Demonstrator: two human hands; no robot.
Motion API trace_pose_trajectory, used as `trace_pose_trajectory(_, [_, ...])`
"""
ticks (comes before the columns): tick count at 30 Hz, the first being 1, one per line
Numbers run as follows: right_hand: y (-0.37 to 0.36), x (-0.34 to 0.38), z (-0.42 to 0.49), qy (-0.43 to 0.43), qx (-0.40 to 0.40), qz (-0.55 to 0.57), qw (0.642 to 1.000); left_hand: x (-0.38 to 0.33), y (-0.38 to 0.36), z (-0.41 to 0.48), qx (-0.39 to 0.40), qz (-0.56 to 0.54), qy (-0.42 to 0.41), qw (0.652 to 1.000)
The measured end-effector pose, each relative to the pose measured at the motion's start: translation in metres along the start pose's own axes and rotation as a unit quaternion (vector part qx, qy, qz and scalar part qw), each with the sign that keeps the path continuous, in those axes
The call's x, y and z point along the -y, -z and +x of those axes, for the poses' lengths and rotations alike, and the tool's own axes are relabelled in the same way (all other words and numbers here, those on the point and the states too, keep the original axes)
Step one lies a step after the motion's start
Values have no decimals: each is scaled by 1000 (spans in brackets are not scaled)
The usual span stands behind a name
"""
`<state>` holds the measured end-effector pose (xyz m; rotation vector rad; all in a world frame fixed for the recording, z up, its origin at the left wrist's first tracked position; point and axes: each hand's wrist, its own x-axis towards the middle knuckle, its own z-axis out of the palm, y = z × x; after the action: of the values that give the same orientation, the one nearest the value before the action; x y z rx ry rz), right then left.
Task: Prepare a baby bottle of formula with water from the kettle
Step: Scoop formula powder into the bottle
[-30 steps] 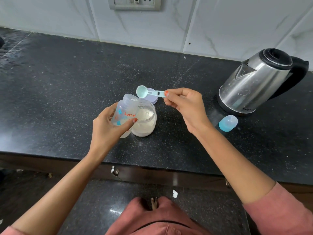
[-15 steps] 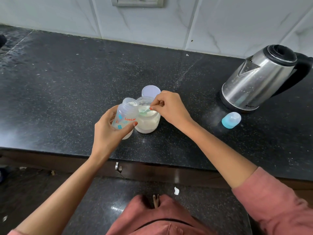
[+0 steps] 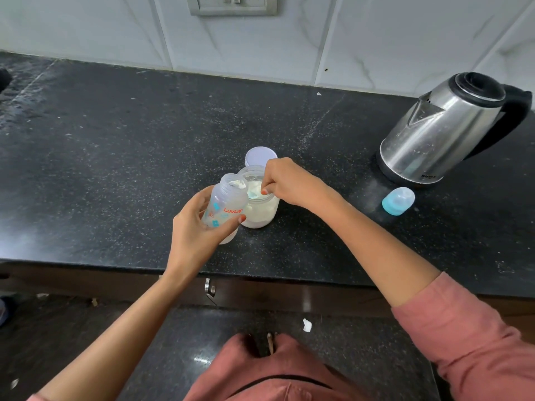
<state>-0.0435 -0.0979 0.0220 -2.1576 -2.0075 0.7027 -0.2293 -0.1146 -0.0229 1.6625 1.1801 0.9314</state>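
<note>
My left hand (image 3: pixel 197 227) grips a clear baby bottle (image 3: pixel 225 204) with orange lettering, tilted toward the right, with white powder on its open rim. Right beside it stands an open glass jar of pale formula powder (image 3: pixel 260 209). My right hand (image 3: pixel 289 182) reaches over the jar's mouth, fingers pinched on a light blue scoop (image 3: pixel 254 193) whose bowl is down inside the jar. The steel kettle (image 3: pixel 445 128) with a black handle sits at the far right of the black counter (image 3: pixel 115 169).
The jar's lavender lid (image 3: pixel 260 156) lies just behind the jar. A blue bottle cap (image 3: pixel 398 201) lies in front of the kettle. A wall socket (image 3: pixel 231 4) is above. The counter's front edge runs below my hands, with a cupboard handle (image 3: pixel 209 289) under it.
My right hand has brought the scoop from above the bottle's mouth down into the powder jar. The left hand keeps holding the tilted bottle beside the jar.
</note>
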Motion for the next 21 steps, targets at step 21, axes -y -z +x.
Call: trace_pose_trajectory(21, [1, -66, -58, -125, -224, 264, 930, -15, -44, 0, 208, -16, -53, 977])
